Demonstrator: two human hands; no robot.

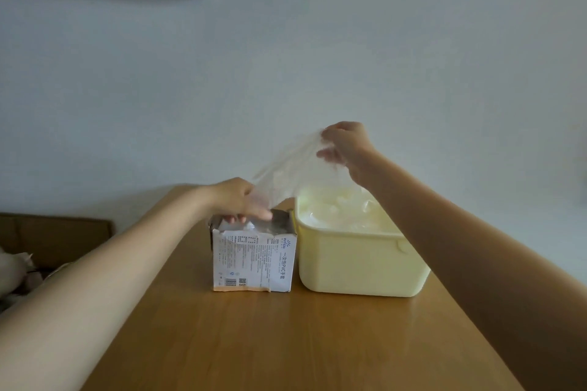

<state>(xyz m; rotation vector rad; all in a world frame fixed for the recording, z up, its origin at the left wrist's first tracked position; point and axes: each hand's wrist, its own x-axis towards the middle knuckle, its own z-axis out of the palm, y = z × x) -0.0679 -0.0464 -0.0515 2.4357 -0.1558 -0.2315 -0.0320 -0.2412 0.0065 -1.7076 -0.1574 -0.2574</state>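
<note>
Ok, glove (287,165) runs diag: top end pinched in R grip (344,149) above bin (359,267), low end trails down-left to box (254,260) mouth. L grip (241,200) clamps box rim. Bin, just right of box, holds loose clear gloves (343,209). Both on table (286,346).
</note>
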